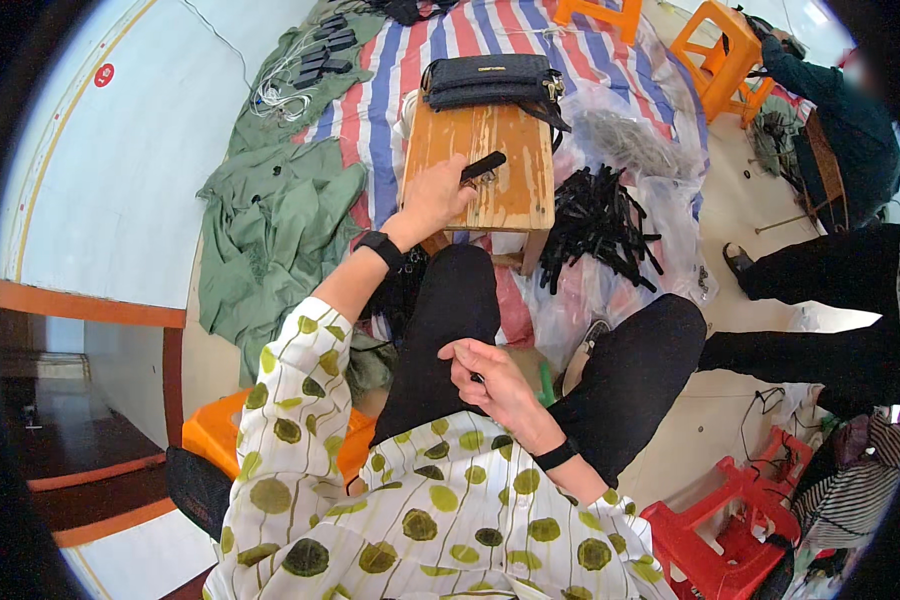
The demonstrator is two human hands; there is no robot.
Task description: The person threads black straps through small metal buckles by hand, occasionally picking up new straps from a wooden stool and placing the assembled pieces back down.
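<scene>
In front of me my left hand (435, 197) rests over the near part of a worn wooden bench (520, 205). Its fingers are closed on one end of a short black strip (485, 166), which points away to the right. Beside the strip a small metal piece shows on the wood. My right hand (492, 382) is held above my lap with its fingers curled in. A small dark spot shows between those fingers, too little to name. A heap of similar black strips (600, 225) lies just right of the bench.
A black woven handbag (492, 80) sits on the bench's far end. Striped sheeting (380, 100) and green cloth (270, 220) cover the floor. Orange stools (725, 60) stand far right, a red stool (725, 520) near right. Other people are at the right.
</scene>
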